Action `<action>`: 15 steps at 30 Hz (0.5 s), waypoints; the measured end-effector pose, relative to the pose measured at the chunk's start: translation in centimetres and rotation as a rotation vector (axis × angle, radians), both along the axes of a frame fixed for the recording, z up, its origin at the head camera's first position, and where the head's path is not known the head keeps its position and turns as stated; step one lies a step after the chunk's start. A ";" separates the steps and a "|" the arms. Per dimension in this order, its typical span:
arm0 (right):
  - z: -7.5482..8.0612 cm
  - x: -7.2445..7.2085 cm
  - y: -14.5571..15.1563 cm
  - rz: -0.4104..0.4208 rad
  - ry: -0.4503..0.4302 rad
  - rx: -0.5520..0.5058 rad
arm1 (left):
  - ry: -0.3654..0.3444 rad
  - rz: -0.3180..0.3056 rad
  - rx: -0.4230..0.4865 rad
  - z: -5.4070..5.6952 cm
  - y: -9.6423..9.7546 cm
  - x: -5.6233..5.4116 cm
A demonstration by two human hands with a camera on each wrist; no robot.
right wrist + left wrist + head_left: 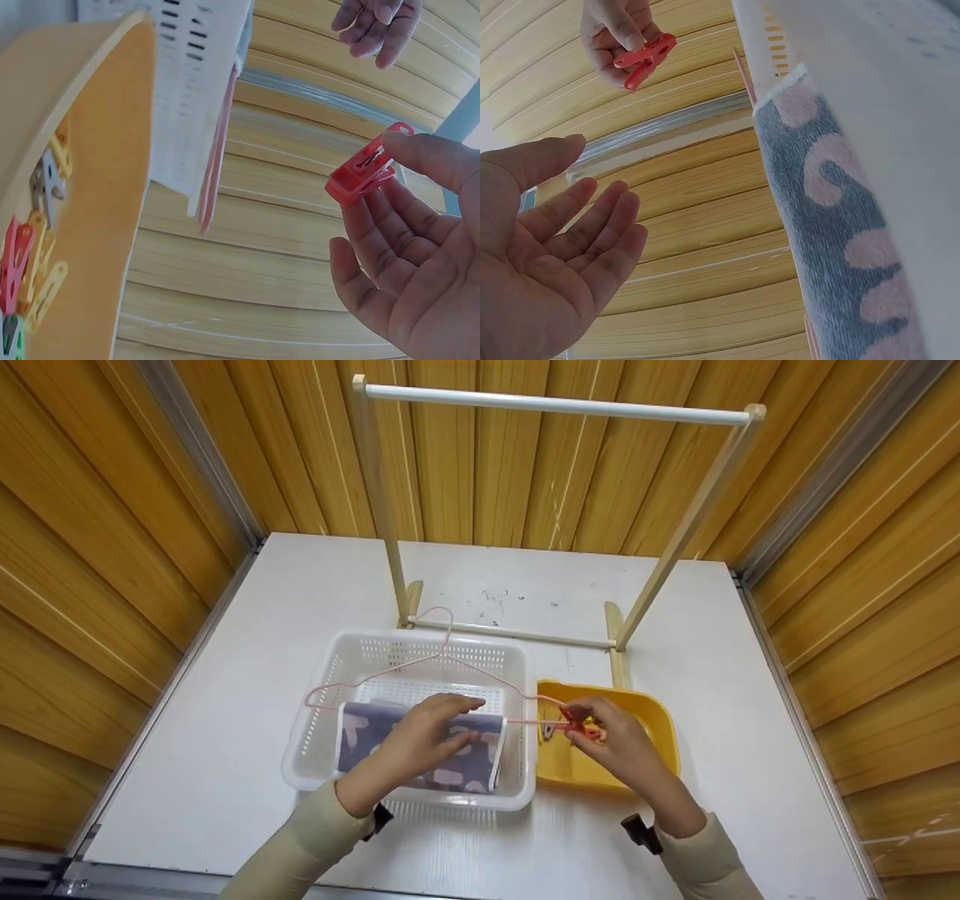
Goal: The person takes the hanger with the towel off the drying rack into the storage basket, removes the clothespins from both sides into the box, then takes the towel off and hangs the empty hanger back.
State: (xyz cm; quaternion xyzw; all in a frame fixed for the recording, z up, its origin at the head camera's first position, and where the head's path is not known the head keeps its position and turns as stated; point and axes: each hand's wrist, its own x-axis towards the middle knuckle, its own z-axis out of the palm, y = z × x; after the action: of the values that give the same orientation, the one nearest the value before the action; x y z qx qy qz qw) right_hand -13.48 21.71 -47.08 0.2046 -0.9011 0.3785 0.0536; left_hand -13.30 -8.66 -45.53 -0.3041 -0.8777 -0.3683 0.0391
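A red plastic clothespin (351, 182), narrow and slotted with a metal spring at its middle, is pinched between thumb and fingers of the right hand (619, 741); in the right wrist view its long axis slants from lower left to upper right, the thumb near the upper end. In the head view it sits right of centre, over the right corner of a thin pink hanger (445, 651), though the right wrist view shows it apart from the hanger. The hanger's straight bar runs nearly level across the frame, and over it is folded a soft, fuzzy blue-grey towel (480, 757) with pink shapes and white edging. The towel lies to the left of the clothespin, and the left hand (431, 731) is the nearer one to it: bare of any object, thumb and fingers spread and slightly bent, beside the cloth without gripping it. Beneath, left of centre, is a white plastic basket (517, 791) with slotted sides; just right of it, a smooth yellow tub (574, 766) with rounded corners holds loose clothespins (49, 296) in several colours. At the top stands a rack (679, 532) of pale wooden posts and a white rod, on a white tabletop (187, 720) before wood-look panels (502, 472).
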 end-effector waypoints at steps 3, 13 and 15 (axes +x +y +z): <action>0.1 -0.2 0.6 -0.003 -0.009 0.005 | -0.018 -0.004 -0.029 0.2 -0.6 -0.2; 0.2 -0.9 2.7 -0.022 -0.062 0.099 | -0.039 0.003 -0.108 1.2 -2.7 -1.7; 0.1 -1.2 3.1 -0.027 -0.065 0.141 | -0.030 -0.002 -0.132 1.3 -2.9 -2.0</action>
State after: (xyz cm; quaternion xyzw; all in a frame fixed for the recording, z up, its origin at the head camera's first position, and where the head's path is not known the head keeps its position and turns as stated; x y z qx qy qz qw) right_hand -14.64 24.84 -47.01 0.1833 -0.9294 0.3199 0.0148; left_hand -15.34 -11.60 -44.22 -0.3015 -0.9002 -0.3142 0.0055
